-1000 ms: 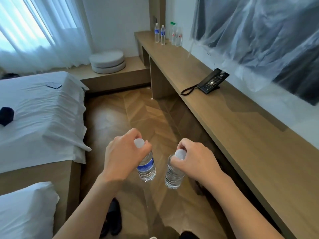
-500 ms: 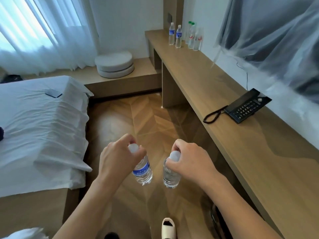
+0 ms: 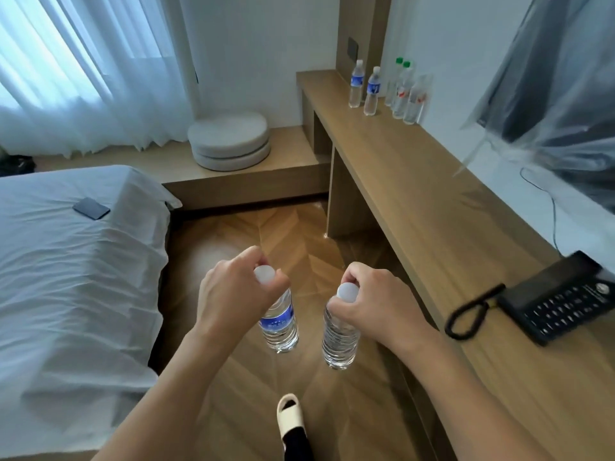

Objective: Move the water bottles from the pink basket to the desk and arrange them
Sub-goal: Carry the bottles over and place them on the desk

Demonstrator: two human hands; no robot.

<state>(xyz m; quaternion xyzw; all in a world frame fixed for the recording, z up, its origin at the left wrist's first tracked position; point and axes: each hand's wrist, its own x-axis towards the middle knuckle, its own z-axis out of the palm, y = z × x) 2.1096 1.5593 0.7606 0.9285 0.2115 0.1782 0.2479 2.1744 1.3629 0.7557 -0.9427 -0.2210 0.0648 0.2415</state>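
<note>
The left hand (image 3: 229,301) grips a clear blue-labelled bottle (image 3: 279,322) by its white cap, the right hand (image 3: 376,306) grips a clear ribbed bare bottle (image 3: 339,337) likewise, both hanging upright over the floor (image 3: 299,234) left of the desk (image 3: 416,201), where five bottles (image 3: 387,91) stand at its far end.

Both forearms extend forward from 6 o'clock, hands level and near each other. Left hand (image 3: 233,294) and right hand (image 3: 372,301): fingers curled, each gripping a bottle neck.
</note>
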